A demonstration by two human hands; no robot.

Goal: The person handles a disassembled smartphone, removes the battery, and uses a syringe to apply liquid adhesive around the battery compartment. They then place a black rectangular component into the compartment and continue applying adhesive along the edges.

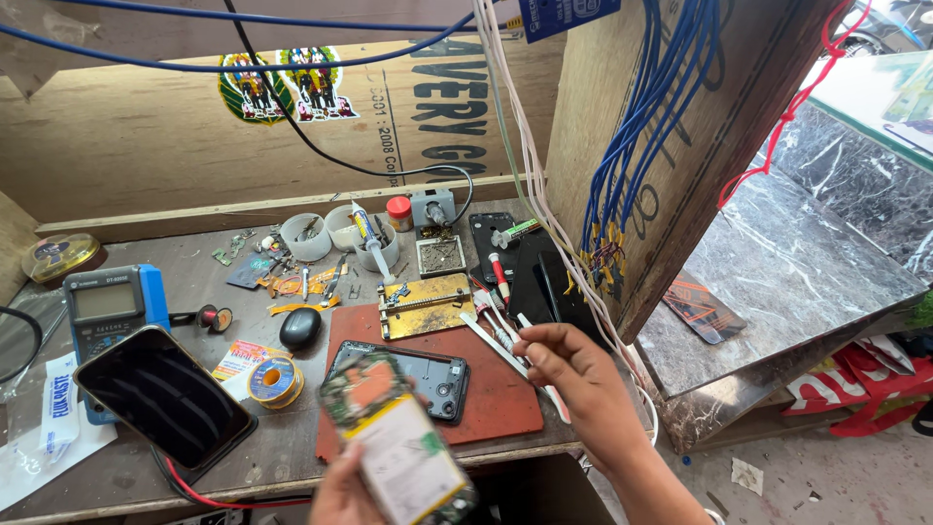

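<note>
Head view, left hand [342, 491] grip holding opened phone [400, 442] past bench edge, right hand [569, 365] grip pinching tweezers [505, 345].

Two hands, left hand [340, 491], right hand [569, 365], three white plastic cups [304, 236], one solder spool [273, 379], one multimeter [107, 306], one black phone [160, 397]

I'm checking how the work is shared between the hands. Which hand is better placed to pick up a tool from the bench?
Probably the right hand: it hovers over the white-handled tools at the red mat edge, though whether it grips anything is unclear. The left hand is busy holding an opened phone.
</note>
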